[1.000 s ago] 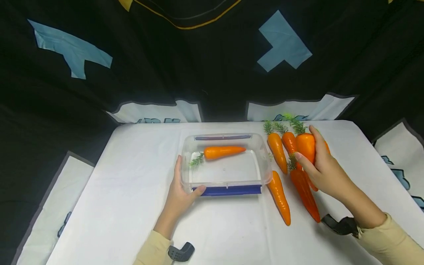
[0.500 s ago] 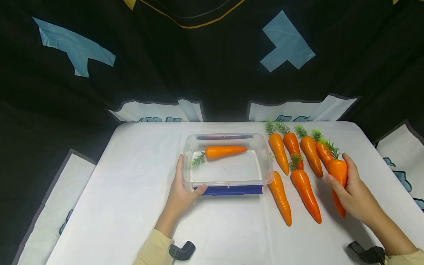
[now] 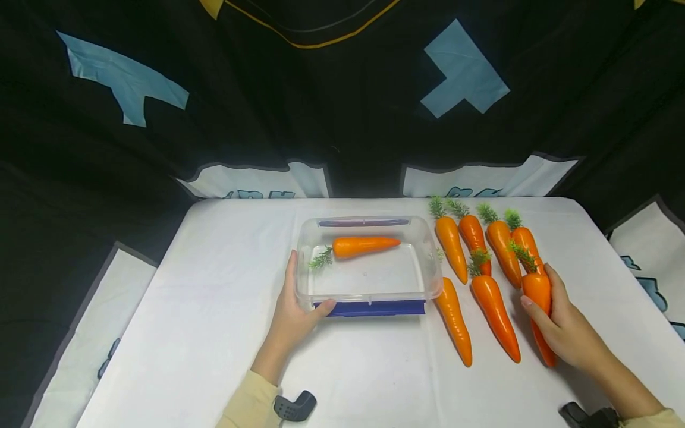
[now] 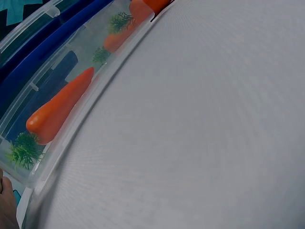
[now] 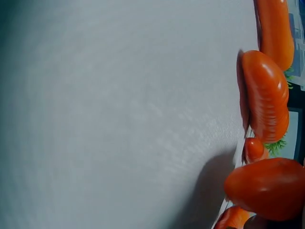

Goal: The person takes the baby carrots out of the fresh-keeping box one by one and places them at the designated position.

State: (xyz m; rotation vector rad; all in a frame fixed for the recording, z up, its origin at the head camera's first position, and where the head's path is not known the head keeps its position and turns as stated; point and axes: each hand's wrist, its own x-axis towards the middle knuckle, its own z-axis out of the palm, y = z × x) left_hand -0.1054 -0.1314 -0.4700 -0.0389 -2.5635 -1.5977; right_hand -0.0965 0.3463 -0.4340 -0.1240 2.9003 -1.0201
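My left hand [image 3: 291, 318] grips the near left corner of a clear plastic container [image 3: 305, 284], thumb over the front rim beside a blue latch [image 3: 369, 307]. Inside lies one orange carrot [image 3: 366, 245] with green leaves, tip pointing right; the left wrist view shows this carrot [image 4: 62, 107] through the clear wall. My right hand [image 3: 575, 333] holds another carrot [image 3: 537, 291] between thumb and fingers, leaves pointing away from me. It is close over the table at the right and overlaps the carrot behind it. In the right wrist view, the held carrot [image 5: 267, 188] casts a shadow.
Several carrots lie right of the container: a back row including a carrot [image 3: 451, 246], and two nearer, a carrot [image 3: 455, 324] partly behind the container's right end and a carrot [image 3: 495, 315]. A white cloth covers the table [image 3: 214, 297]. Dark patterned fabric [image 3: 299, 107] hangs behind.
My right hand has carried its carrot from above the back row to the right and nearer me, then slightly left and lower. My left hand and the container stay in place.
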